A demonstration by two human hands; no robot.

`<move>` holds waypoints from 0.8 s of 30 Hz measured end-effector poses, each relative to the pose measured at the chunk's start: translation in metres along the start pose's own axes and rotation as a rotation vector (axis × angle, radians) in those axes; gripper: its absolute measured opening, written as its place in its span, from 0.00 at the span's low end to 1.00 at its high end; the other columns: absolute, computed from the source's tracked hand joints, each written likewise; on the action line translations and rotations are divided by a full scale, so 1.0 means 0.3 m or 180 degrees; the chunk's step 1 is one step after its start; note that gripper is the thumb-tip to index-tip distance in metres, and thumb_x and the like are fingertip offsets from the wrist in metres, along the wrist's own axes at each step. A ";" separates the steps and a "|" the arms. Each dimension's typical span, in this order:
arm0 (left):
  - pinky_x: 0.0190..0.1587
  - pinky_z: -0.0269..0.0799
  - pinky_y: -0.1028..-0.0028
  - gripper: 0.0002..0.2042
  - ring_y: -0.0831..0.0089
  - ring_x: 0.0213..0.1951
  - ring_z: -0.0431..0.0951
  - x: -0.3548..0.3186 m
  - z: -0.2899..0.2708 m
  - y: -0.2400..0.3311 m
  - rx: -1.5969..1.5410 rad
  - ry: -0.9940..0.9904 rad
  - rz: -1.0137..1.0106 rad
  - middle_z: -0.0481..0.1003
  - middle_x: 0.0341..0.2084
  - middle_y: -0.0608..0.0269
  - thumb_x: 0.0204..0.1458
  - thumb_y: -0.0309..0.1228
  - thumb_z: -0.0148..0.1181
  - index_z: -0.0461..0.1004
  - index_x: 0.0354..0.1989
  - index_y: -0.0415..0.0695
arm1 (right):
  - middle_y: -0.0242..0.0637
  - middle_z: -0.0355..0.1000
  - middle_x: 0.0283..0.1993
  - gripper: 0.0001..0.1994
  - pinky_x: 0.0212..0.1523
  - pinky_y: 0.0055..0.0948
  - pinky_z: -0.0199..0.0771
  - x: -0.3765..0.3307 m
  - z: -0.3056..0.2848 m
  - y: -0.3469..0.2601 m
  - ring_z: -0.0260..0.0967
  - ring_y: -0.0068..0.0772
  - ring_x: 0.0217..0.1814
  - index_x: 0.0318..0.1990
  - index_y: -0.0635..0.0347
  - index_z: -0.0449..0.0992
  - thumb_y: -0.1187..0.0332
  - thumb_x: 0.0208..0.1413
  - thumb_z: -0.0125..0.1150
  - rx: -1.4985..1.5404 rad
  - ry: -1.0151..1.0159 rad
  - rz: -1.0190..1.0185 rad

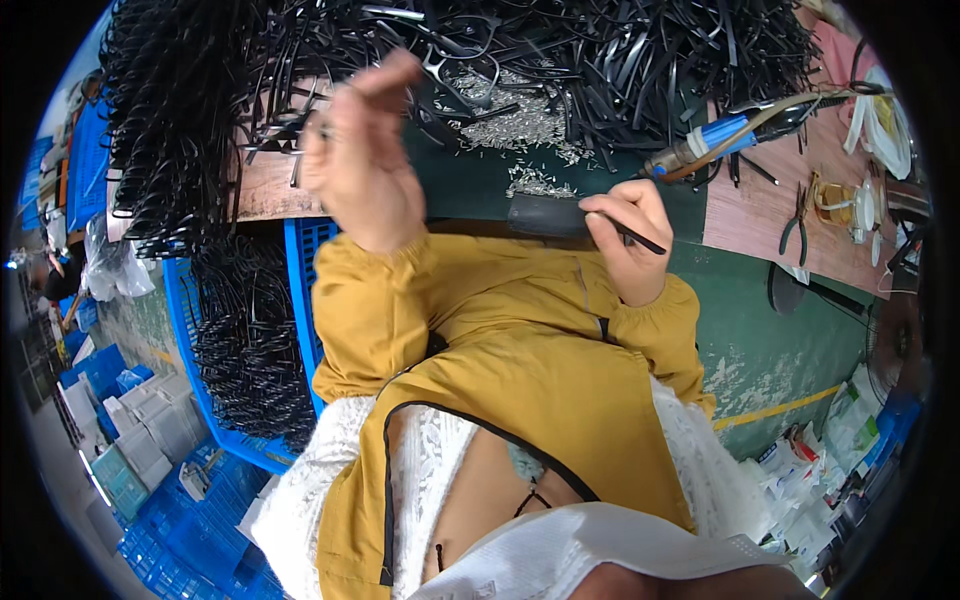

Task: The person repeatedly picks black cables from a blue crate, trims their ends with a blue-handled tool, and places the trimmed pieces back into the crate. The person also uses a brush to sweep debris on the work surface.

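Head view of a counter (pixel 560 185) with a green top, seen by a seated person in mustard sleeves. The right hand (pixel 628 240) rests at the counter's near edge, its fingers (pixel 612 206) closed in a pen-like pinch on a thin black rod (pixel 640 238), beside a dark rubbery block (pixel 545 214) on that edge. The left hand (pixel 358 160) is raised over the counter's left part, blurred; its fingers curl partly, and whether they hold a small metal piece cannot be told. Beyond both hands, at the far side of the counter, lies a heap of black plastic strips (pixel 600 60); just nearer than the heap is a scatter of small metal pins (pixel 520 125). A blue-handled soldering iron (pixel 720 140) lies to the right of the pins. A blue crate (pixel 185 330) of more strips stands off the counter's left end. Judged step: fitting one piece by hand. The next move probably calls for steady alignment of rod and piece.
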State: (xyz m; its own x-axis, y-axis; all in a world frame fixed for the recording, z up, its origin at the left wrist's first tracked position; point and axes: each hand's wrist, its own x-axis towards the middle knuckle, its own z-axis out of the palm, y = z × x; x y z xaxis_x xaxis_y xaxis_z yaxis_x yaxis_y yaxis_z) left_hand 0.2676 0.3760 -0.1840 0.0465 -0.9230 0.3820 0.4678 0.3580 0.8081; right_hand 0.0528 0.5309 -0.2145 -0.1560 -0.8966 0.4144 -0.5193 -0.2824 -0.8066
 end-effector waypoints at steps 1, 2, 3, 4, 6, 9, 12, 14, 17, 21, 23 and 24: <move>0.54 0.82 0.57 0.15 0.54 0.45 0.84 -0.057 0.005 -0.013 -0.0522 -0.0069 -0.0437 0.80 0.43 0.49 0.69 0.35 0.52 0.73 0.49 0.34 | 0.35 0.67 0.41 0.07 0.35 0.23 0.66 -0.002 0.006 -0.001 0.65 0.23 0.37 0.42 0.66 0.83 0.82 0.56 0.66 0.0270 0.0152 -0.0007; 0.55 0.81 0.54 0.13 0.53 0.45 0.83 -0.108 0.023 -0.029 -0.1115 -0.0207 -0.0729 0.79 0.42 0.51 0.68 0.34 0.51 0.71 0.51 0.35 | 0.36 0.68 0.43 0.07 0.35 0.22 0.67 -0.004 0.017 0.002 0.68 0.23 0.37 0.42 0.68 0.83 0.82 0.56 0.66 0.0617 0.0443 0.0065; 0.55 0.80 0.50 0.14 0.53 0.44 0.82 -0.144 0.040 -0.042 -0.1656 -0.0128 -0.1165 0.77 0.41 0.52 0.67 0.34 0.51 0.69 0.52 0.35 | 0.37 0.68 0.44 0.07 0.35 0.20 0.69 -0.015 0.017 0.001 0.69 0.23 0.38 0.42 0.69 0.83 0.82 0.57 0.65 0.0710 0.0521 0.0280; 0.55 0.79 0.47 0.14 0.54 0.43 0.81 -0.166 0.059 -0.052 -0.2294 -0.0380 -0.1325 0.75 0.39 0.53 0.66 0.34 0.50 0.67 0.53 0.36 | 0.37 0.69 0.45 0.06 0.36 0.19 0.71 -0.023 0.021 0.001 0.71 0.23 0.39 0.42 0.71 0.82 0.82 0.58 0.65 0.1019 0.0940 0.0211; 0.49 0.79 0.50 0.17 0.58 0.37 0.78 -0.187 0.079 -0.059 -0.2246 -0.0224 -0.1581 0.72 0.36 0.56 0.64 0.37 0.48 0.67 0.53 0.35 | 0.41 0.67 0.48 0.06 0.40 0.22 0.79 -0.042 0.029 -0.001 0.73 0.26 0.41 0.43 0.74 0.79 0.83 0.60 0.62 0.1044 0.0880 0.0614; 0.43 0.76 0.60 0.17 0.61 0.35 0.77 -0.208 0.068 -0.048 -0.1620 -0.0025 -0.1750 0.71 0.31 0.57 0.62 0.38 0.47 0.74 0.38 0.32 | 0.42 0.66 0.50 0.05 0.44 0.26 0.84 -0.044 0.058 0.012 0.75 0.29 0.42 0.42 0.74 0.76 0.86 0.60 0.59 0.1045 0.0582 0.0994; 0.42 0.75 0.62 0.19 0.64 0.33 0.74 -0.260 0.037 -0.045 -0.0959 -0.0072 -0.1423 0.70 0.31 0.54 0.65 0.39 0.43 0.70 0.33 0.34 | 0.42 0.66 0.50 0.04 0.44 0.26 0.85 -0.032 0.084 0.025 0.75 0.29 0.43 0.42 0.73 0.75 0.86 0.61 0.59 0.1552 0.1483 0.0577; 0.46 0.75 0.61 0.13 0.63 0.35 0.74 -0.313 0.033 -0.067 -0.1148 -0.0066 -0.1118 0.70 0.33 0.52 0.65 0.36 0.44 0.66 0.37 0.36 | 0.43 0.70 0.47 0.05 0.41 0.25 0.85 -0.024 0.105 0.030 0.75 0.29 0.43 0.44 0.74 0.71 0.85 0.62 0.58 0.0838 0.0661 0.0514; 0.54 0.74 0.56 0.09 0.61 0.39 0.75 -0.389 0.044 -0.129 -0.0930 -0.0506 -0.0465 0.70 0.37 0.51 0.63 0.28 0.51 0.62 0.47 0.38 | 0.45 0.72 0.45 0.05 0.42 0.26 0.84 -0.024 0.113 0.033 0.76 0.30 0.45 0.46 0.72 0.70 0.85 0.64 0.56 0.1160 0.0301 0.0938; 0.63 0.70 0.58 0.18 0.58 0.54 0.76 -0.465 0.009 -0.163 -0.0101 -0.0898 -0.0568 0.72 0.45 0.51 0.61 0.15 0.53 0.57 0.57 0.40 | 0.43 0.77 0.44 0.05 0.44 0.26 0.84 -0.030 0.090 0.040 0.79 0.28 0.44 0.47 0.73 0.72 0.81 0.65 0.58 0.0744 0.0151 0.1161; 0.65 0.68 0.58 0.22 0.55 0.61 0.75 -0.498 -0.029 -0.155 0.0153 -0.1020 -0.0540 0.72 0.48 0.50 0.59 0.11 0.53 0.56 0.59 0.40 | 0.44 0.77 0.44 0.05 0.45 0.26 0.85 -0.031 0.082 0.045 0.79 0.29 0.44 0.46 0.73 0.73 0.81 0.65 0.59 0.1167 0.0314 0.1392; 0.66 0.68 0.59 0.25 0.52 0.65 0.72 -0.513 -0.050 -0.147 -0.0045 -0.1081 -0.0565 0.73 0.52 0.48 0.58 0.11 0.58 0.56 0.60 0.40 | 0.44 0.77 0.44 0.06 0.45 0.26 0.85 -0.032 0.081 0.047 0.79 0.29 0.44 0.46 0.73 0.73 0.81 0.65 0.59 0.1518 0.0587 0.1442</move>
State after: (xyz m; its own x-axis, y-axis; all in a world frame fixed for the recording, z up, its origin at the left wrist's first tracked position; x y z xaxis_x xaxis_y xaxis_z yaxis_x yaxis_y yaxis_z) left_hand 0.2530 0.5003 -0.2852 -0.3304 -0.8702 0.3655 0.4546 0.1926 0.8696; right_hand 0.0673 0.5273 -0.2401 -0.4333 -0.9010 0.0230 0.0514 -0.0502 -0.9974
